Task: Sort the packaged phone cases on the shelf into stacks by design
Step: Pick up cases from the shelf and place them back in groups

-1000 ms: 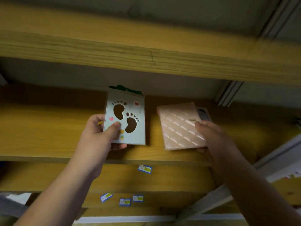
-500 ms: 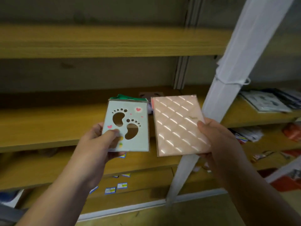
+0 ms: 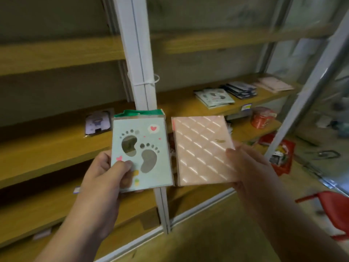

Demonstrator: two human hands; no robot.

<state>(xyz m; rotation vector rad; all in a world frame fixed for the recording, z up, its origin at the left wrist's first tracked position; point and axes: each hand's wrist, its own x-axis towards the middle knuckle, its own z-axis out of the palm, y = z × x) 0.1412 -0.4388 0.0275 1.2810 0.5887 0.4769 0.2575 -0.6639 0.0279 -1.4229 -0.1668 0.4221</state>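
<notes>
Since a second ago your view has swung right: both packs have come off the shelf board and now ride in front of the white post (image 3: 139, 72), with sorted stacks coming into sight at upper right.

Nearest, low in the frame, your left hand (image 3: 105, 178) pinches the footprint case (image 3: 141, 152) at its lower left corner, thumb on the face and fingers curled behind. A green-topped pack (image 3: 139, 112) peeks out behind it, so you likely hold more than one there. Your right hand (image 3: 247, 167) grips the pink case (image 3: 202, 150) by its lower right edge, thumb on top. You hold both faces up and side by side, just apart, which suits reading each design before choosing a stack. Both forearms reach up from the bottom corners, wrists angled inward.

Farther back, at centre left, a purple case (image 3: 97, 122) lies alone on the shelf (image 3: 47, 146). At upper right, beyond the post, sit a footprint stack (image 3: 214, 97), a dark stack (image 3: 240, 89) and a pink stack (image 3: 273, 84); blur makes their counts unreadable. Those look like your targets for the two designs in hand.
</notes>
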